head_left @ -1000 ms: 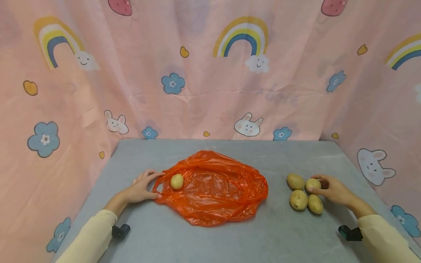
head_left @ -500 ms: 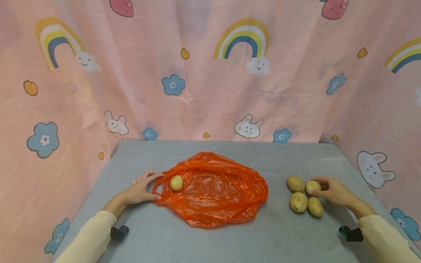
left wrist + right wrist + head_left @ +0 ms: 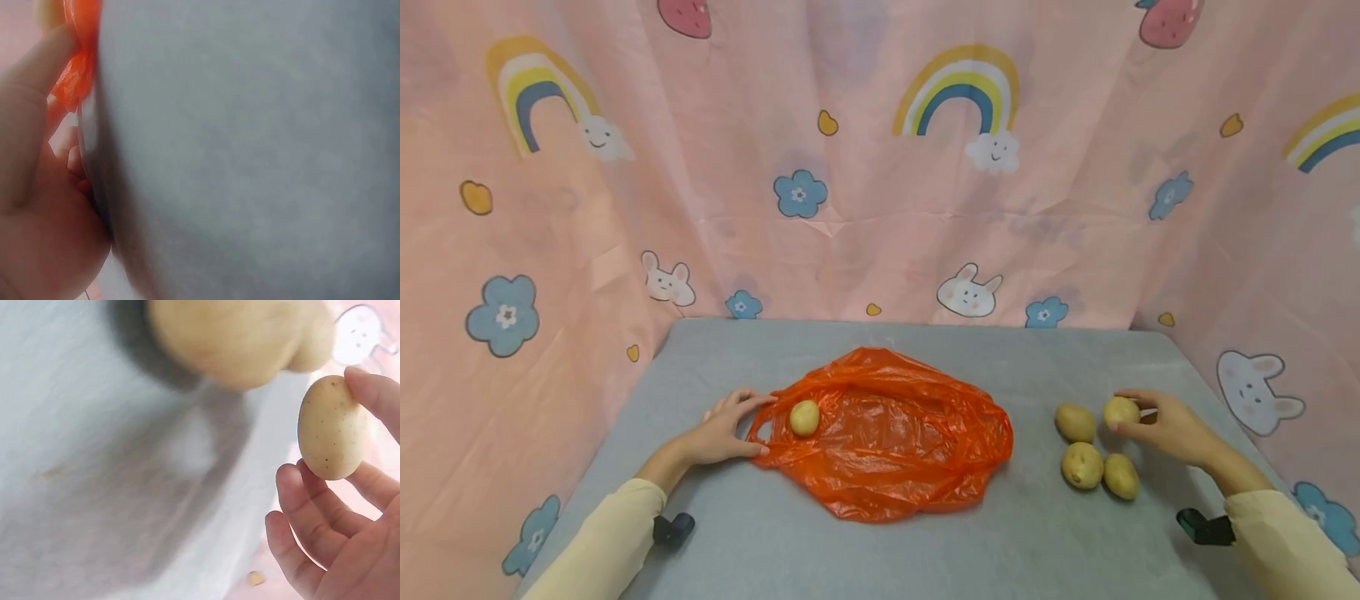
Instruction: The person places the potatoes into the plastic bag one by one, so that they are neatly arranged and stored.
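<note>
A crumpled orange plastic bag (image 3: 887, 492) lies flat on the grey table. On its left end, near the handle hole, sits a single potato (image 3: 804, 418). My left hand (image 3: 722, 432) rests at that end, thumb and forefinger spread apart and touching the plastic; in the left wrist view the thumb (image 3: 47, 59) lies against the orange film. On the right, my right hand (image 3: 1176, 429) pinches a potato (image 3: 331, 428) between thumb and fingertips, raised off the table. Beside it lie three more potatoes, one at the back (image 3: 1076, 423) and two nearer (image 3: 1082, 466).
The grey table (image 3: 760, 542) ends at a pink patterned curtain (image 3: 880, 167) at the back and sides. Black camera mounts (image 3: 673, 529) jut from both wrists over the tabletop.
My right hand has lifted its potato away from the others, slightly up and to the right. My left hand and the bag have stayed where they were.
</note>
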Tool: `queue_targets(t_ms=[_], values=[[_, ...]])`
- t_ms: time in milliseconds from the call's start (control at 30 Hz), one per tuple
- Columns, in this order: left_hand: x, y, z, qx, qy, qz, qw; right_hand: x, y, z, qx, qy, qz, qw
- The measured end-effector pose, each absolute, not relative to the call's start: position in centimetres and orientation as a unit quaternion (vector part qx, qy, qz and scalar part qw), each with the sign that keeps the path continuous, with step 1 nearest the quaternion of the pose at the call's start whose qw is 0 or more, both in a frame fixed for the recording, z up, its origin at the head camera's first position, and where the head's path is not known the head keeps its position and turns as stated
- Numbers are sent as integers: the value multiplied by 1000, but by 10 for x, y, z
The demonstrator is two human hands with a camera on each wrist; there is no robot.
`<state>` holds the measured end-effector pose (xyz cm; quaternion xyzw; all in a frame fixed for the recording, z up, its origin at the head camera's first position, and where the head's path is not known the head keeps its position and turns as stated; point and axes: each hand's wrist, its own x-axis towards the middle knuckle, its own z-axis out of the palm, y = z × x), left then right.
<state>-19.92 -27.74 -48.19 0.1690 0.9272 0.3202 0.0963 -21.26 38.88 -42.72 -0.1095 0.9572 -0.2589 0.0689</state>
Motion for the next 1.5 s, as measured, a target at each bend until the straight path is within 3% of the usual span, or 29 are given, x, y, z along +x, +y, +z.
queue_targets(t_ms=[433, 1500], values=[[-195, -274, -480, 169, 925, 331, 86, -205, 327, -394, -152, 943, -293, 39], [-199, -276, -482, 169, 928, 319, 93, -214, 206, -384, -230, 904, -355, 62]])
